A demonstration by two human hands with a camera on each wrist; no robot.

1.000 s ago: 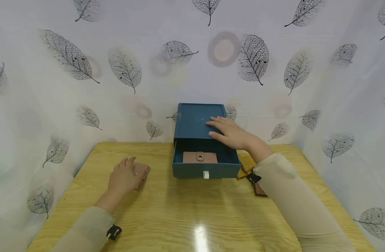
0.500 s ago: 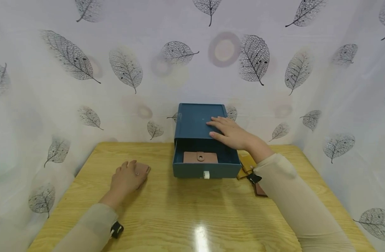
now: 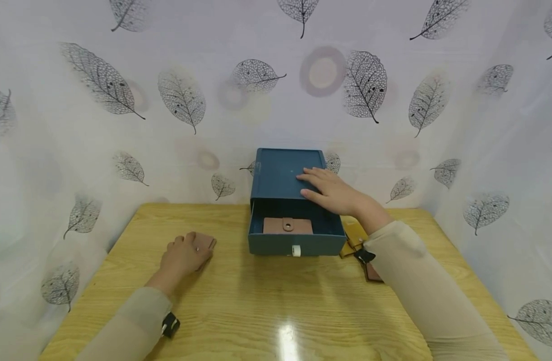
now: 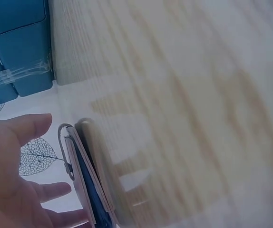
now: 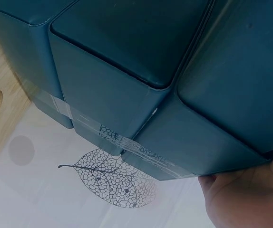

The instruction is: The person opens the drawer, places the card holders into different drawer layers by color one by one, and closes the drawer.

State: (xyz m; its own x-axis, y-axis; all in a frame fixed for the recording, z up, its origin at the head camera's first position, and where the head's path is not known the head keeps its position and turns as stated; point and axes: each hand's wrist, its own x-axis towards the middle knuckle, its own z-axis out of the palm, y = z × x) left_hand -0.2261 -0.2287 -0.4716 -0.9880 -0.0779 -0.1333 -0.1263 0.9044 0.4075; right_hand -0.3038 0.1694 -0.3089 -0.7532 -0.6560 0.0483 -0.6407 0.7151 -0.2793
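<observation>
My left hand (image 3: 181, 256) is over the near left side of a pink snap wallet (image 3: 205, 242) lying on the left of the table. In the left wrist view the thumb stands apart from the wallet's snap strap, while other fingers (image 4: 55, 191) reach its side. My right hand (image 3: 332, 190) rests with spread fingers on top of a blue drawer box (image 3: 280, 173). Its drawer (image 3: 268, 245), with a white pull tab, is slid out. Inside lies another pink snap wallet (image 3: 276, 225). The right wrist view shows the thumb side of that hand at the box's edge.
Right of the box, partly under the right forearm, lie a mustard wallet (image 3: 357, 232) and a brownish-pink one (image 3: 373, 273). Clear tape (image 5: 127, 145) runs across the box's blue sections. A leaf-print curtain (image 3: 266, 115) hangs behind the wooden table (image 3: 239, 306).
My left hand has moved slightly right and down onto the wallet, its raised fingers lowering. The right hand has stayed on the box.
</observation>
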